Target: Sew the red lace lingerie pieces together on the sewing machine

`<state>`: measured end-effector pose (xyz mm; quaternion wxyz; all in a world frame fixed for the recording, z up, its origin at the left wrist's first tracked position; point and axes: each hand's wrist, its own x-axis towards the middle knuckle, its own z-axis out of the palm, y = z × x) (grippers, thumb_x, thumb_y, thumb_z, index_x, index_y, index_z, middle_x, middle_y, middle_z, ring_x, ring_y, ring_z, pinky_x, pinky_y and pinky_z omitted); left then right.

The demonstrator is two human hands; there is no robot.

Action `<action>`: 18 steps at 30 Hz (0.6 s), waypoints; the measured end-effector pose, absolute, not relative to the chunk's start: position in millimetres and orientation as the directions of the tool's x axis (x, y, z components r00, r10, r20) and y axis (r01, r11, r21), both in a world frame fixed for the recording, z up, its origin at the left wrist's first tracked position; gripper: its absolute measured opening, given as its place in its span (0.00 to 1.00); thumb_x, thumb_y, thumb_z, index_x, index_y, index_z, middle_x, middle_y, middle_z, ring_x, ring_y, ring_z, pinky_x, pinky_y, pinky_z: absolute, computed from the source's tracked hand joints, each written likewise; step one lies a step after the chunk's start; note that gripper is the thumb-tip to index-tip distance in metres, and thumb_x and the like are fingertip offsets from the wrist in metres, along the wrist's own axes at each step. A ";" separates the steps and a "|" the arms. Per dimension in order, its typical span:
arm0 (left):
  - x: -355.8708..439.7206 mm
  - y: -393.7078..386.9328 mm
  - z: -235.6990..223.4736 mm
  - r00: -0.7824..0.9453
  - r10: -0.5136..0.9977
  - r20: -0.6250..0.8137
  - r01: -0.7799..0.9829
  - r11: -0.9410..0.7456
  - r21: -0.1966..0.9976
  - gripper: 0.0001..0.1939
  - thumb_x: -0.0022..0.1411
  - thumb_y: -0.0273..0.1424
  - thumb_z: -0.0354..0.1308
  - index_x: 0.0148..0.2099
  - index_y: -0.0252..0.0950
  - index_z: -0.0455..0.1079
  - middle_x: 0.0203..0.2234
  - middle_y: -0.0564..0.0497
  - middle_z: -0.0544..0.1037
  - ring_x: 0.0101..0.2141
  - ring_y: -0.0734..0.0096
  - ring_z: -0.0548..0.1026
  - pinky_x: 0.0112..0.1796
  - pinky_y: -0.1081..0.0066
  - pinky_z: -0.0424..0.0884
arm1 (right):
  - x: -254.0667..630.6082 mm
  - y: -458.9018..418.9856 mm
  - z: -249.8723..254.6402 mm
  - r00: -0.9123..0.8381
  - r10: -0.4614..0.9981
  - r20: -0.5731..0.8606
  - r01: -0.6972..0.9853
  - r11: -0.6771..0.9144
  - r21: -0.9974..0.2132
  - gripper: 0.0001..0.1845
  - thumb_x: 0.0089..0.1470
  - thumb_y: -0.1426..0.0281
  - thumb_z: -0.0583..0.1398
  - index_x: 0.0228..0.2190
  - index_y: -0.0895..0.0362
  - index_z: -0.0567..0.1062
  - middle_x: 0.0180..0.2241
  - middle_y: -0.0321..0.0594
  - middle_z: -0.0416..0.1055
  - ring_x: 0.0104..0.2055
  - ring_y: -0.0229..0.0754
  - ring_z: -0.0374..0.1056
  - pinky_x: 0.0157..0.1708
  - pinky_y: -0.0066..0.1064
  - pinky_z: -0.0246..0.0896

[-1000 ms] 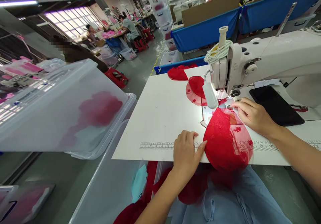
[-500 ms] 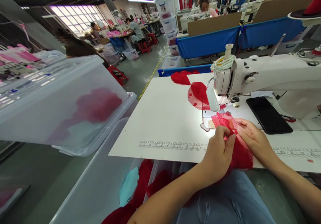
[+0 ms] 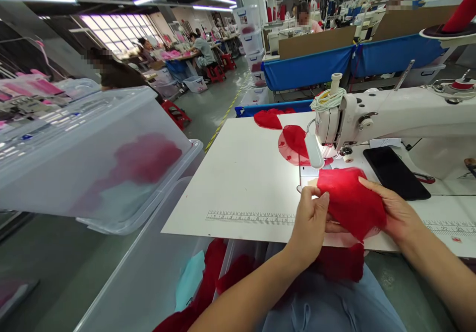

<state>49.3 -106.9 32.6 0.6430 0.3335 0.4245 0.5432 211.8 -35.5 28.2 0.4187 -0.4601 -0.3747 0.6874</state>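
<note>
A piece of sheer red fabric is stretched between my two hands, just in front of the sewing machine. My left hand pinches its left edge between thumb and fingers. At the right edge, my right hand grips it with the thumb on top and the fingers hidden behind. More red cloth hangs from it over the table's front edge toward my lap. Behind the fabric, other red pieces lie on the white table beside the machine's head.
A black phone lies under the machine arm, with red-handled scissors partly beneath it. A printed ruler runs along the table front. To my left are translucent bins holding red cloth. Other people sit at machines farther back.
The red fabric, bunched near the needle before, is now drawn toward me and spread out flat. My left hand has shifted slightly left, my right hand slightly right.
</note>
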 end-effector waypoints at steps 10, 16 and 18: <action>1.5 -129.7 14.7 0.135 0.951 -0.277 0.391 0.205 0.897 0.12 0.70 0.40 0.47 0.49 0.40 0.54 0.19 0.60 0.68 0.19 0.67 0.72 0.26 0.65 0.72 | 240.8 -35.7 2.2 -0.197 0.956 0.215 0.738 0.289 -0.610 0.11 0.55 0.59 0.56 0.30 0.50 0.75 0.18 0.33 0.72 0.19 0.42 0.67 0.20 0.32 0.56; 16.8 -68.2 40.6 0.215 0.975 0.057 0.417 -0.144 0.898 0.07 0.66 0.30 0.50 0.35 0.38 0.66 0.34 0.50 0.76 0.34 0.67 0.77 0.39 0.66 0.72 | 227.5 -44.8 -1.3 -0.359 0.858 0.368 0.823 0.477 -0.310 0.14 0.62 0.64 0.51 0.36 0.51 0.76 0.30 0.37 0.80 0.28 0.45 0.74 0.24 0.32 0.58; 29.1 -48.7 34.4 0.225 0.967 -0.118 0.274 0.053 0.960 0.13 0.66 0.35 0.54 0.28 0.38 0.63 0.26 0.54 0.74 0.30 0.68 0.79 0.36 0.69 0.72 | 222.3 -48.2 -3.8 -0.432 0.801 0.414 0.809 0.548 -0.215 0.16 0.63 0.66 0.49 0.37 0.52 0.76 0.30 0.38 0.80 0.26 0.43 0.73 0.22 0.32 0.55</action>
